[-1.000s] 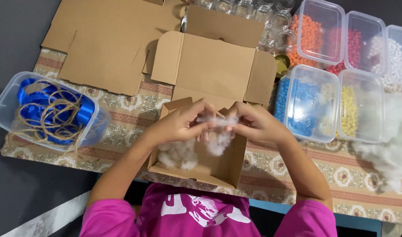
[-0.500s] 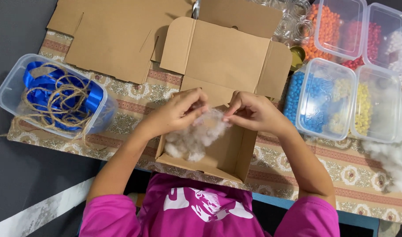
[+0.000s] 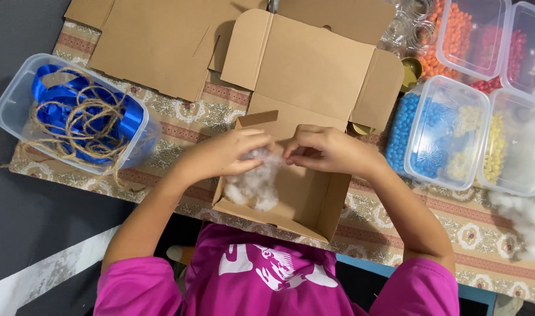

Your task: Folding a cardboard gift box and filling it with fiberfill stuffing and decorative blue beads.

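I see both hands meeting over the small open cardboard box [image 3: 305,202], working a tuft of white stuffing [image 3: 257,181]. My left hand [image 3: 229,153] has its fingers curled closed on the upper part of the tuft, thumb underneath, pinching the fluff between thumb and fingertips. My right hand [image 3: 326,151] is just beside it, fingertips drawn together in a pinch at the tuft's right edge; I take it as gripping a wisp of the same stuffing, though the strand itself is too fine to make out clearly. The two hands are nearly touching at the fingertips.

The stuffing hangs down from the hands into the left half of the box, its lower part resting on the box floor; the right half of the floor is bare cardboard. The box lid [image 3: 314,64] stands open, folded away from me, with its side flaps spread.

Further out, flat cardboard sheets [image 3: 156,44] lie at the far left on the patterned tablecloth [image 3: 180,126]. A clear tub [image 3: 13,108] at my left holds blue ribbon [image 3: 51,93] tangled with brown twine [image 3: 98,126]. At my right are several clear lidded containers with beads: blue [image 3: 403,129], yellow [image 3: 496,146], orange [image 3: 440,44] and red [image 3: 516,50]. A loose heap of white stuffing [image 3: 525,213] sits at the table's right edge, well apart from the box. My pink shirt [image 3: 267,275] fills the bottom of the view.
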